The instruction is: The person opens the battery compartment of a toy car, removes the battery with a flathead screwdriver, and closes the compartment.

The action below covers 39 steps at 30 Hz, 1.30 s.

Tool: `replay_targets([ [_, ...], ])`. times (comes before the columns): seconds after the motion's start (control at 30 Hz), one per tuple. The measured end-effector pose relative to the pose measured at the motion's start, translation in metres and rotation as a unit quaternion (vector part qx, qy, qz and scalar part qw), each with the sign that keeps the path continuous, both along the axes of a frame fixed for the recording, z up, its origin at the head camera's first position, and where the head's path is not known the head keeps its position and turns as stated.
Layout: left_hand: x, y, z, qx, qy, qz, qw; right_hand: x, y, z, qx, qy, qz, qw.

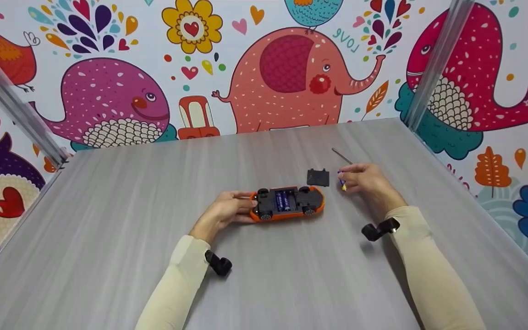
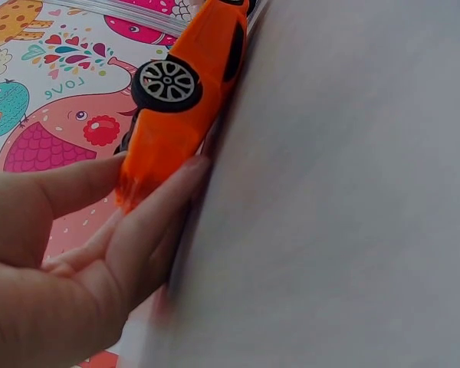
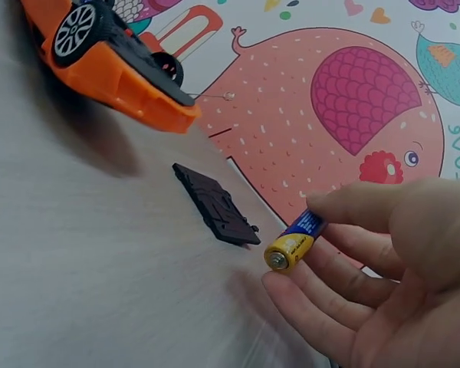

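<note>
An orange toy car lies upside down on the table, its black underside and wheels facing up. Its battery compartment stands uncovered, with purple-blue batteries inside. My left hand grips one end of the car, the thumb on top and the fingers along the side. In my right hand a blue and yellow battery is pinched between thumb and fingers, held just off the table to the right of the car. Between car and right hand lies the black battery cover, also visible in the right wrist view.
A screwdriver, its handle hidden, lies just beyond the right hand. The grey wood-grain table ends at a wall printed with cartoon animals. Metal posts stand at the table's back corners.
</note>
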<state>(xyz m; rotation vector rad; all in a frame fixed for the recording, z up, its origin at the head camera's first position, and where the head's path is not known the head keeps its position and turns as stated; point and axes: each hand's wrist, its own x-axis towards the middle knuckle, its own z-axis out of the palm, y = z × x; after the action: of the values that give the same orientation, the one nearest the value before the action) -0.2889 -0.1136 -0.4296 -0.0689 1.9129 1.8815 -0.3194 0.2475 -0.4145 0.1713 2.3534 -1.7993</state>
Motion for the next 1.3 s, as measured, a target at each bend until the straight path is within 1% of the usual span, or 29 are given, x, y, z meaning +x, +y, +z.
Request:
replay_targets([
  [0.2, 0.000, -0.001, 0.000, 0.000, -0.001, 0.002, 1.0000, -0.002, -0.002, -0.002, 0.034, -0.018, -0.018, 0.999],
  [0.37, -0.001, 0.000, 0.000, -0.002, -0.002, -0.001, 1.0000, -0.001, -0.001, -0.004, 0.047, -0.031, -0.013, 0.998],
  [0.5, -0.001, 0.000, -0.001, -0.003, -0.003, 0.000, 1.0000, 0.001, -0.001, -0.006, 0.065, -0.028, -0.011, 0.997],
  [0.63, 0.000, 0.000, 0.000, 0.000, -0.003, 0.002, 1.0000, 0.001, -0.003, -0.006, 0.110, -0.022, -0.020, 0.993],
  [0.7, 0.000, 0.000, 0.000, 0.001, -0.002, 0.002, 1.0000, 0.001, -0.003, -0.006, 0.125, -0.019, -0.025, 0.992],
  [0.87, 0.000, 0.000, 0.000, -0.001, -0.001, 0.001, 1.0000, 0.001, -0.004, -0.006, 0.122, -0.008, -0.021, 0.992],
  [0.93, 0.000, 0.000, 0.000, -0.002, -0.001, 0.002, 1.0000, 0.002, -0.005, -0.004, 0.129, -0.006, -0.020, 0.991],
  [1.07, 0.000, 0.000, 0.000, -0.002, -0.001, 0.004, 1.0000, 0.004, -0.009, 0.002, 0.145, -0.015, -0.021, 0.989],
  [1.17, 0.000, 0.000, 0.000, -0.001, -0.001, 0.004, 1.0000, 0.005, -0.014, 0.007, 0.145, -0.024, -0.017, 0.989],
  [1.3, -0.001, 0.000, -0.001, -0.001, 0.001, 0.004, 1.0000, 0.007, -0.021, 0.013, 0.148, -0.021, -0.006, 0.989],
])
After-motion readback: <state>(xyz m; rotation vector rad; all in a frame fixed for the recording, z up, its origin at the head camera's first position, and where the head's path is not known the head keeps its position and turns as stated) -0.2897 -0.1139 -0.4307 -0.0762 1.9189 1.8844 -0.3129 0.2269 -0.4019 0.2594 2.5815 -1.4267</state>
